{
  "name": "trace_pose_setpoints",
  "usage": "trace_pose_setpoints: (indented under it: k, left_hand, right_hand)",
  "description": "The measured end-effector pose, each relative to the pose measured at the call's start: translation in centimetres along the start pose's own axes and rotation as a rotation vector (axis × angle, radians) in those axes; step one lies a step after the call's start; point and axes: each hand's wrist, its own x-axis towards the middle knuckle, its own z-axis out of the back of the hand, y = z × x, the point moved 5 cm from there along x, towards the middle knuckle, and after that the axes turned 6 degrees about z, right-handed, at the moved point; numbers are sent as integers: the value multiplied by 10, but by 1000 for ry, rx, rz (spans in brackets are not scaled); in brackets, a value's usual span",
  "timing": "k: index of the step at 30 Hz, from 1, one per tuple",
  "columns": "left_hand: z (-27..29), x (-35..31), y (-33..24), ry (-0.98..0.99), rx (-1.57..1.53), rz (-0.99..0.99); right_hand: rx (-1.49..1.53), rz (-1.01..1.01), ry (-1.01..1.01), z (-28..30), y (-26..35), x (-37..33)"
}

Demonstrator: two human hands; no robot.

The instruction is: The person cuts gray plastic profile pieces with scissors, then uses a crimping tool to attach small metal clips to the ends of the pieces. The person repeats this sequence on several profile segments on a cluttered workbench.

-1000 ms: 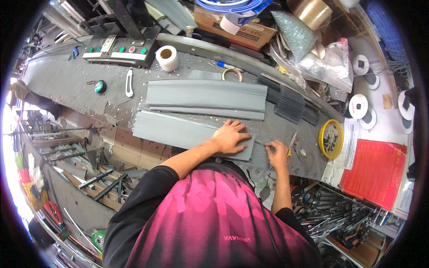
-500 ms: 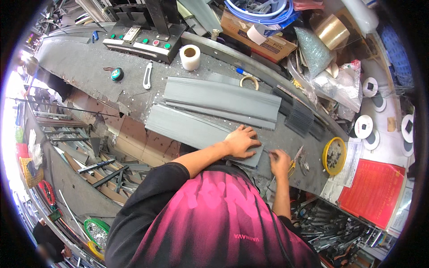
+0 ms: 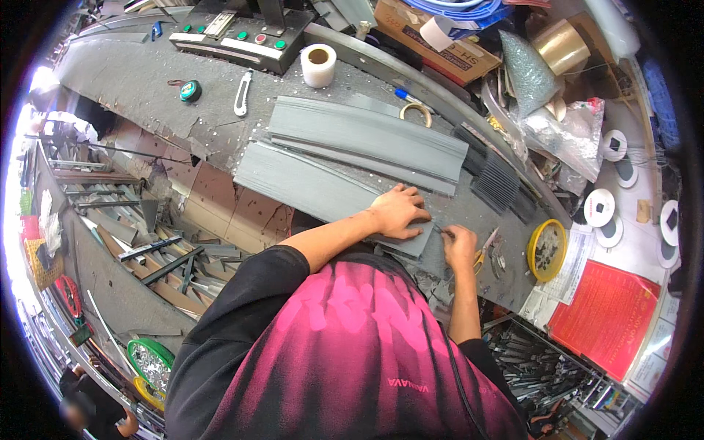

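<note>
Two long grey bundles, finely ridged like folded pleated mesh, lie side by side on the bench. My left hand (image 3: 400, 213) rests palm down, fingers apart, on the right end of the nearer grey bundle (image 3: 301, 180). Just off that same end, my right hand (image 3: 460, 246) has thumb and fingers pinched together. A thin dark tip shows at the fingers, too small to name. Beyond lies the farther grey bundle (image 3: 367, 143), touched by neither hand. Scissors with yellow handles (image 3: 482, 257) lie right beside my right hand.
Around the bundles are a white tape roll (image 3: 318, 66), a utility knife (image 3: 242, 94), a tape measure (image 3: 190, 91), a blue marker (image 3: 411, 97) and a yellow bowl (image 3: 548, 249) of small parts. A button control box (image 3: 235, 44) stands at the back. Metal offcuts (image 3: 169, 264) fill the left side.
The whole view has shifted, so the bench sits higher in the picture. Both hands keep nearly the same places at the nearer bundle's right end.
</note>
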Motion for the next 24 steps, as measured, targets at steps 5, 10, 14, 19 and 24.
trace_pose_setpoints:
  k: [5,10,14,19,24]
  left_hand:
    - [0,0,-1,24,13,25]
    - [0,0,0,14,-3,4]
    - [-1,0,1,-41,-9,-12]
    - [-5,0,3,-14,9,-8]
    - [-2,-1,0,-8,15,-15]
  right_hand:
    - [47,-333,97,-5,-14,-1]
    - [18,-180,58,-1,-5,-2]
    - [19,-221,82,-5,-7,-2]
    - [128,-161,47,-8,-4,7]
    - [56,-196,49,6,-3,-5]
